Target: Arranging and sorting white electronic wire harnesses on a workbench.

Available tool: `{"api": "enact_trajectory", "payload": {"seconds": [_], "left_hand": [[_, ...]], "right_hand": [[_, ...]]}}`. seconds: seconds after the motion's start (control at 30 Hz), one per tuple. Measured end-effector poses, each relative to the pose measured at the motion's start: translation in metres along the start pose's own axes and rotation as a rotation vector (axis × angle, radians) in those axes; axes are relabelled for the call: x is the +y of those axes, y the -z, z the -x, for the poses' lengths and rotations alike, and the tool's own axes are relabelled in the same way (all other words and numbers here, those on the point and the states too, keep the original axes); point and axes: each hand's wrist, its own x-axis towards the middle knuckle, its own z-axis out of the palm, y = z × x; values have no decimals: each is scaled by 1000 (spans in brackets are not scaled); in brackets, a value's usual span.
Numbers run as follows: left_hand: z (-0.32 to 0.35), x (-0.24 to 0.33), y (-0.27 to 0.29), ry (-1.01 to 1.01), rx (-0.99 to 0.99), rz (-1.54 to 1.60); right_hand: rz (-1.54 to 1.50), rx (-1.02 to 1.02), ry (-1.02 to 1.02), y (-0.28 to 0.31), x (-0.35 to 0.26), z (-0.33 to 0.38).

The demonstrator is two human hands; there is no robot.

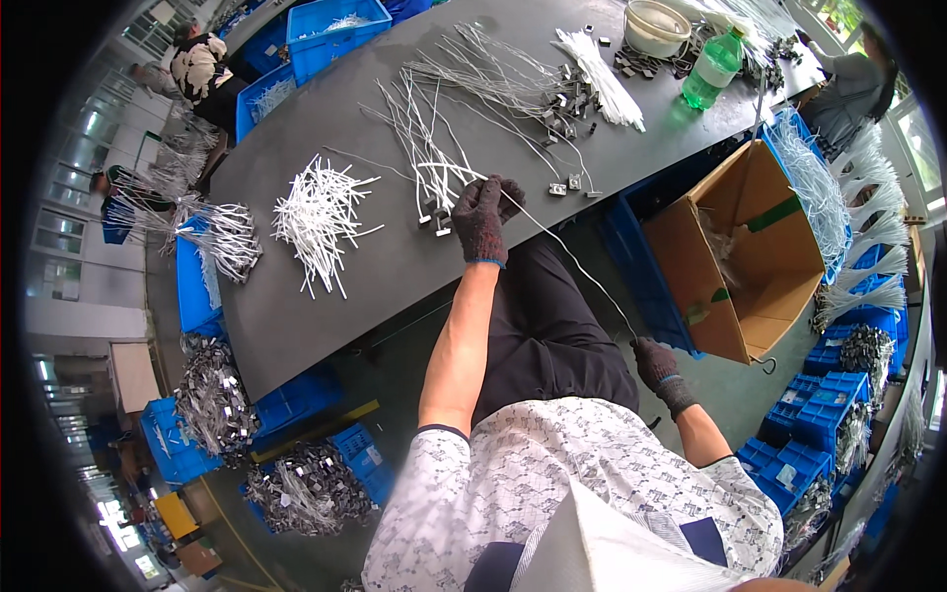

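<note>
In dark knitted gloves, both my hands hold one thin white wire [582, 261], which runs slack between them. My left hand [480, 225] is over the table's near edge, fingers pinched on the wire near several short white sleeves [444, 176]. Down to the right, off the table and beside my leg, my right hand [659, 367] is closed round the wire's other part. Wires with small metal-and-black end pieces [430, 219] lie just left of my left hand. A pile of loose white sleeves [321, 217] sits further left on the dark table [296, 335].
More wires with square end pieces [567, 104] and a white bundle [602, 79] lie farther back, near a green bottle [712, 69] and a cream tub [656, 28]. An open cardboard box [681, 257] stands right. Blue crates [809, 405] line both sides. Other people are at the far edges.
</note>
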Motion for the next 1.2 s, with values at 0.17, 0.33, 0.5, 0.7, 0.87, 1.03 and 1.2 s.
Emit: {"api": "enact_trajectory", "payload": {"seconds": [0.17,0.33,0.5,0.7,0.87,1.03,1.2], "left_hand": [[12,-17,13,347,-435,-428],[-6,-20,20,80,-158,-323],[17,-23,3,46,-289,-354],[10,8,31,132,-181,-159],[2,67,63,-105,207,324],[-3,68,93,-216,161,212],[31,46,60,26,-214,-148]], "right_hand": [[14,3,5,-3,3,-3],[74,-262,-45,14,8,-27],[-667,24,228,120,-162,-122],[-893,-165,-7,129,-201,-150],[-893,-154,-131,77,-162,-120],[-834,-107,-73,77,-159,-114],[-1075,-244,2,114,-232,-141]]}}
